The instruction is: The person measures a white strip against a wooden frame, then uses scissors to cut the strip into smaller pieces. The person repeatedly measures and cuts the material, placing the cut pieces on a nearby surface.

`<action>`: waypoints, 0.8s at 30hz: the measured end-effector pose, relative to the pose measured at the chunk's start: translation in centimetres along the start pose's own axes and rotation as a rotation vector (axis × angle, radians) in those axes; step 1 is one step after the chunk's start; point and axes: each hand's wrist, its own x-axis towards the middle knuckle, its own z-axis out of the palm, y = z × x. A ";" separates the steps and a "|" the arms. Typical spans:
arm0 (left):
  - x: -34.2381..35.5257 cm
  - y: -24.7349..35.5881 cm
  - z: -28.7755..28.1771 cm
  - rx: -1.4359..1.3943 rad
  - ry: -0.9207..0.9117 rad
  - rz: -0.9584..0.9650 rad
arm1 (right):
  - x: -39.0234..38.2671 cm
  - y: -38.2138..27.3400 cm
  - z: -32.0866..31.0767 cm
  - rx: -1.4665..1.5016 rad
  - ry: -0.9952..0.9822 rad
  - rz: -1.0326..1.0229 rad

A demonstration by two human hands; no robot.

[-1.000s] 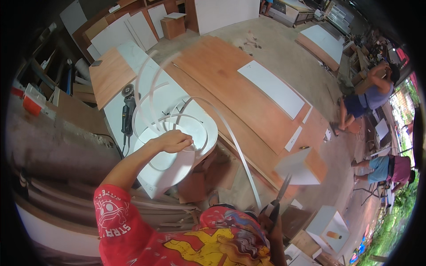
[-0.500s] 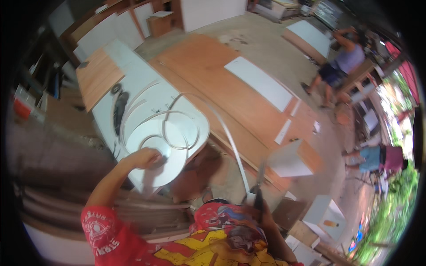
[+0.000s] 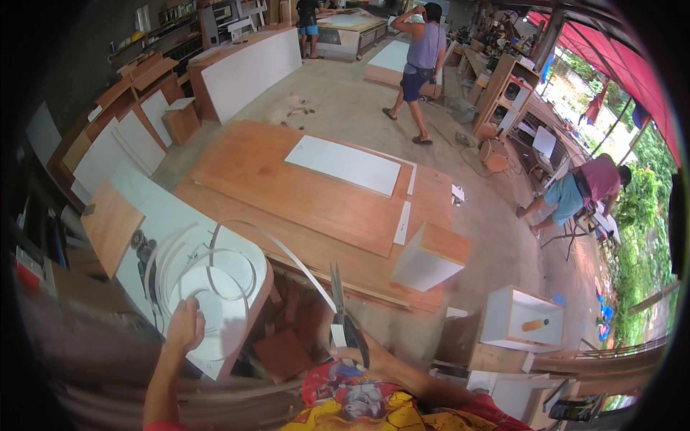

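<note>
My left hand (image 3: 187, 325) has curled, closed fingers over stacked white round boards (image 3: 223, 323), near loops of thin edging strip (image 3: 252, 279); what it grips is hidden. My right hand (image 3: 350, 352) holds long black-handled scissors (image 3: 338, 298), blades pointing up, with a white end of the long strip against them. An angle grinder (image 3: 142, 253) lies on the white bench board (image 3: 129, 197), beside a light wooden panel (image 3: 108, 226).
Large plywood sheets (image 3: 244, 169) with a white panel (image 3: 341, 161) lie ahead. Box pieces (image 3: 424, 262) and an open white cabinet (image 3: 525, 305) are at the right. A person (image 3: 420, 61) walks ahead, another (image 3: 578, 187) bends at the right, a third (image 3: 307, 29) stands at the back.
The view has tilted up and swung. My left hand has shifted down and left relative to the view. My right hand has raised the scissors. The person in lavender has walked toward the back.
</note>
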 end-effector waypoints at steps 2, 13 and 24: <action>0.7 5.4 -1.3 -0.087 0.069 0.023 | -0.1 0.0 -0.1 0.246 -0.098 -0.070; 0.9 34.3 2.3 -0.744 0.055 -0.166 | -4.4 -1.9 -2.7 0.182 -0.106 -0.063; 0.4 37.7 4.5 -1.141 0.217 -0.372 | -6.3 -1.6 -5.1 -0.011 -0.017 -0.304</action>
